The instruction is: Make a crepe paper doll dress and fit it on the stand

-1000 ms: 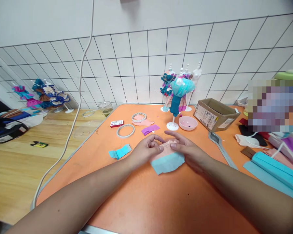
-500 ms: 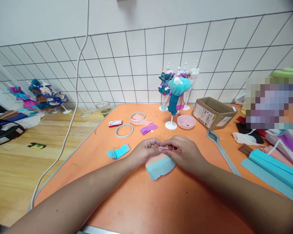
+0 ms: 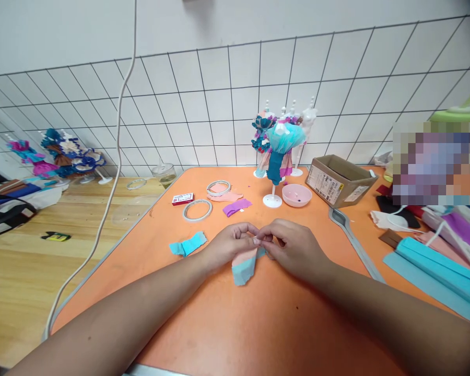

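Between my hands is a piece of crepe paper, pink above and pale blue along its wavy lower edge. My left hand pinches its top with thumb and fingers. Fingertips of my right hand meet the left ones and grip the same paper; a bit of its blue edge shows under the right thumb. The pinched top is mostly hidden by my fingers. Left of my hands lies a bright blue crepe strip. Beyond them is a purple strip.
Tape rings, a red-and-white small box, a pink bowl and dressed mini mannequins stand farther back. A cardboard box, scissors-like grey tool and blue paper roll are at right. A white cable hangs at left.
The paper's spread blue edge has gathered and folded narrower, its hanging part now nearer my left hand. Both hands stay together, fingertips touching. The view has shifted slightly.
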The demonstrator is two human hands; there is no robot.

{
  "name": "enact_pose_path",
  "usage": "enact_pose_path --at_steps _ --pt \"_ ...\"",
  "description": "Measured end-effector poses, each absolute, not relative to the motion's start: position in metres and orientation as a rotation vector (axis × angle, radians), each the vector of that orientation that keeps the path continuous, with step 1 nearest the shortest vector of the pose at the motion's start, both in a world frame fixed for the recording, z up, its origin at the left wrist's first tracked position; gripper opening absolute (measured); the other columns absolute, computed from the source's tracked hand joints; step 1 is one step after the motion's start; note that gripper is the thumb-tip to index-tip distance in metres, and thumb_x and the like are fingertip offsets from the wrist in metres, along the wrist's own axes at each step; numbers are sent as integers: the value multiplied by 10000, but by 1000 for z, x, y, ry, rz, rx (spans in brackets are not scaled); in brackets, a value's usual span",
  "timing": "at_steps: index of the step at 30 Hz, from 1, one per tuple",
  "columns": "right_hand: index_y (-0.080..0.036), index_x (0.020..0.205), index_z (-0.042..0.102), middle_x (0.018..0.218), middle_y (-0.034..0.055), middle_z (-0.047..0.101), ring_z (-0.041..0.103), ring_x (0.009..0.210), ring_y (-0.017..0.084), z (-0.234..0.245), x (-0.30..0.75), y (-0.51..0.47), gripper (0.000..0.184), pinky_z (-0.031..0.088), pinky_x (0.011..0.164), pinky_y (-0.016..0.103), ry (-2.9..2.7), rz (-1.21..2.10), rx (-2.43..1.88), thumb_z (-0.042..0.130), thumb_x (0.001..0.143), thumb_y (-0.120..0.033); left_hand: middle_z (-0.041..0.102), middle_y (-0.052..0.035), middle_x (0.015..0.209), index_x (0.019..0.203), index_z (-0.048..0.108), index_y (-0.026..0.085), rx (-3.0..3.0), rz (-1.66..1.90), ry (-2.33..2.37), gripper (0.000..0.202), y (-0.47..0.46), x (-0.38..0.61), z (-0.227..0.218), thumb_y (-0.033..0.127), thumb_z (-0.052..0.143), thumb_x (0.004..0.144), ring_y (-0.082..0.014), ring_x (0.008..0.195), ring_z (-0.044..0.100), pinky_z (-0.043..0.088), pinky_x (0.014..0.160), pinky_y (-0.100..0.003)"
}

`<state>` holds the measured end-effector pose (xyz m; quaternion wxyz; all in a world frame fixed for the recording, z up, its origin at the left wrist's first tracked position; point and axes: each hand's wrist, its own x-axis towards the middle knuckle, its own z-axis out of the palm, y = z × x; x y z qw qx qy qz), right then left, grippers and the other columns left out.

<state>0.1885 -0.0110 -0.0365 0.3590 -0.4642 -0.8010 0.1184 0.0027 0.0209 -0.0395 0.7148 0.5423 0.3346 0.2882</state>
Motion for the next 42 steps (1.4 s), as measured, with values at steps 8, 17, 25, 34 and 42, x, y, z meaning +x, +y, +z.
enact_pose_path --at_steps 8,17,25,34,42 --pt "-233 779 653 745 -25 614 521 635 102 -38 190 -7 100 328 551 220 -2085 406 -1263 580 775 -165 402 98 441 966 587 174 1312 531 749 379 22 -3 -33 386 744 693 -40 354 311 202 406 -203" --pt "-237 852 687 713 -31 647 422 493 85 -38 191 -3 138 312 477 222 -1940 758 -1316 632 726 -246 562 28 629 1009 586 145 1265 552 761 404 29 -7 -29 342 757 701 -74 541 513 350 519 -190" --pt "-223 905 609 779 -14 605 469 542 98 -36 194 -3 145 358 526 235 -1860 479 -1306 594 765 -259 649 0 796 1149 501 195 1368 685 845 561 31 -8 -29 271 777 666 -125 716 607 431 644 -229" --pt "-234 964 654 768 -4 609 553 658 110 -38 188 -15 162 344 566 233 -2072 245 -1210 542 860 -287 603 5 800 1233 409 218 1527 751 878 604 20 -2 -28 235 727 719 -133 764 613 476 722 -277" --pt "-275 989 702 910 32 613 547 714 134 -38 202 -4 244 339 568 249 -2261 163 -1162 530 825 -219 672 -42 874 1218 451 219 1558 553 923 622 32 -12 -34 299 761 684 -189 834 660 494 730 -310"
